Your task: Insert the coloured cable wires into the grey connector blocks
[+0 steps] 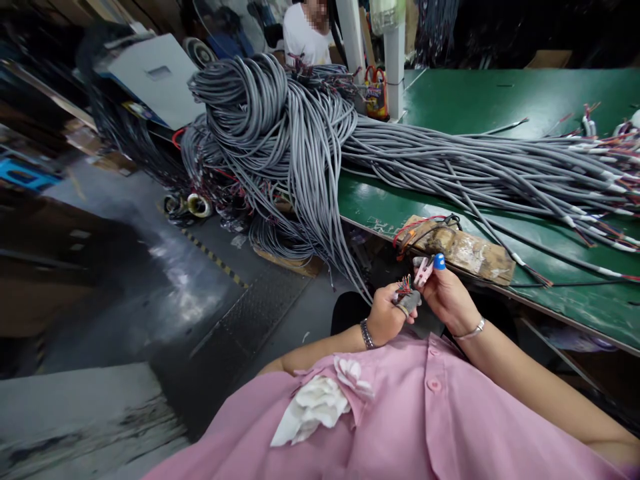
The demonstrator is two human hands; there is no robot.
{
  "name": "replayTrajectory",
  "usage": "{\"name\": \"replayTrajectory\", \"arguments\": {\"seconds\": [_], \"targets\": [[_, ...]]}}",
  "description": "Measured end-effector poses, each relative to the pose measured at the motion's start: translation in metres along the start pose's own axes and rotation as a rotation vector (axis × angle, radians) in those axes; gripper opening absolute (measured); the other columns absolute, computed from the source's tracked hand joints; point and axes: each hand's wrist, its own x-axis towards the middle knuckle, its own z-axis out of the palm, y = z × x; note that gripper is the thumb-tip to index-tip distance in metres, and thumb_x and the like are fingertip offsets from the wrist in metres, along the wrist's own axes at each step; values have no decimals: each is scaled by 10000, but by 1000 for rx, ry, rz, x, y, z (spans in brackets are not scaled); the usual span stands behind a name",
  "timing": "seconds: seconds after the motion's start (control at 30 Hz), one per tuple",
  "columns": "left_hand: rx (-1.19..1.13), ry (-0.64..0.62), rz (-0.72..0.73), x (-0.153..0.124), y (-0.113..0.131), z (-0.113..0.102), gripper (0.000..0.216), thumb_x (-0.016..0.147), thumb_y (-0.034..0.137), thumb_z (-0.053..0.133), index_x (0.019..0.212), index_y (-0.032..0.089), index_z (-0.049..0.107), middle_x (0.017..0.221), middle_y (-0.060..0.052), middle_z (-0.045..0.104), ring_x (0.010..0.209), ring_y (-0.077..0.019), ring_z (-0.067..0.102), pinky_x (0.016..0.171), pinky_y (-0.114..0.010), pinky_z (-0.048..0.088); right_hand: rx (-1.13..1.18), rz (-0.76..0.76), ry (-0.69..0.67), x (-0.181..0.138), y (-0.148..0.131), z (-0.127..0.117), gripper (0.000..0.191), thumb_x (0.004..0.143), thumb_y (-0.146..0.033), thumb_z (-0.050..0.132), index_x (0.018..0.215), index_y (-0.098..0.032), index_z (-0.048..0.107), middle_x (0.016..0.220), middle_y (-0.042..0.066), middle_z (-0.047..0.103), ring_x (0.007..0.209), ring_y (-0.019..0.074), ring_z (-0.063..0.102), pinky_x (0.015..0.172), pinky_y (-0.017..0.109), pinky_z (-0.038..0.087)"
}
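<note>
The left hand point(387, 317) is closed, its fingers wrapped round a tuft of fine coloured wires point(404, 287) that fans upward from the grip. A grey piece point(411, 303) shows at its fingertips; whether that is cable jacket or a finger cover, I cannot tell. Just beside it, the right hand point(450, 300) pinches a small pink piece point(424, 271) between thumb and fingers, its thumb tip covered in blue. Both hands are in front of the bench point(500, 93), off its front edge.

Next to the right hand, a wooden block point(483, 257) lies along that front edge, partly wrapped in clear film, with red, orange and black leads at its left end. Behind it, a thick bundle of grey cables point(450, 157) runs along the bench toward its right edge, where stripped ends show white sleeves and coloured cores. At the bench's left edge, the cables pile into a large coil point(250, 93), with loops hanging down over the side. A person in a white shirt point(306, 37) is behind the coil.
</note>
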Motion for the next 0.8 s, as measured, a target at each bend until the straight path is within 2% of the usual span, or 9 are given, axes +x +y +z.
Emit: {"name": "replayTrajectory", "arguments": {"seconds": [0.27, 0.37, 0.43, 0.53, 0.6, 0.67, 0.73, 0.8], "targets": [[-17, 17, -58, -5, -6, -6, 357, 752, 472, 656, 736, 125, 577, 542, -4, 586, 421, -95, 525, 417, -216, 443, 84, 184, -46, -5, 3, -10, 489, 789, -664, 532, 830, -201, 686, 734, 18, 642, 655, 121, 577, 601, 227, 490], [-24, -3, -72, -3, -14, -12, 334, 758, 445, 665, 739, 119, 590, 554, -11, 591, 458, -100, 537, 464, -225, 450, 71, 216, -7, -5, 5, -23, 473, 792, -645, 545, 811, -193, 682, 756, 30, 648, 662, 122, 583, 597, 224, 497], [-74, -13, -87, 0, -20, -18, 300, 739, 397, 701, 807, 118, 612, 646, -30, 635, 537, -104, 565, 527, -225, 458, 34, 203, 29, -4, 6, -32, 421, 782, -603, 594, 807, -192, 680, 772, 35, 652, 669, 124, 584, 595, 223, 500], [-170, -7, -69, 4, -24, -25, 378, 678, 310, 766, 987, 137, 633, 922, -70, 676, 682, -101, 577, 593, -206, 442, -78, 152, 83, -6, 6, -46, 312, 749, -503, 689, 826, -202, 677, 792, 34, 658, 684, 131, 584, 597, 233, 504], [-197, 3, -51, 3, -24, -28, 421, 672, 300, 771, 1039, 145, 637, 1004, -81, 665, 721, -99, 571, 613, -198, 434, -181, 110, 102, -11, 5, -51, 251, 737, -436, 723, 823, -206, 674, 794, 26, 654, 680, 129, 577, 601, 238, 503], [-205, -37, -65, 1, -22, -27, 404, 695, 334, 752, 1029, 135, 640, 956, -88, 671, 733, -111, 584, 638, -211, 448, -295, 75, 79, -18, 4, -51, 191, 748, -378, 726, 817, -208, 675, 783, 14, 641, 659, 117, 556, 601, 230, 492], [-186, -129, -102, -3, -21, -24, 386, 713, 369, 729, 993, 122, 632, 854, -87, 671, 712, -129, 602, 632, -232, 470, -419, 58, 3, -28, 2, -48, 147, 766, -333, 715, 853, -219, 684, 772, 10, 634, 643, 112, 537, 598, 225, 481], [-103, -194, -118, -5, -23, -21, 336, 729, 359, 705, 954, 128, 609, 778, -68, 659, 643, -125, 602, 582, -230, 473, -548, 70, -95, -38, 1, -44, 200, 759, -312, 722, 942, -239, 686, 827, 32, 656, 682, 144, 561, 616, 257, 497]]}}
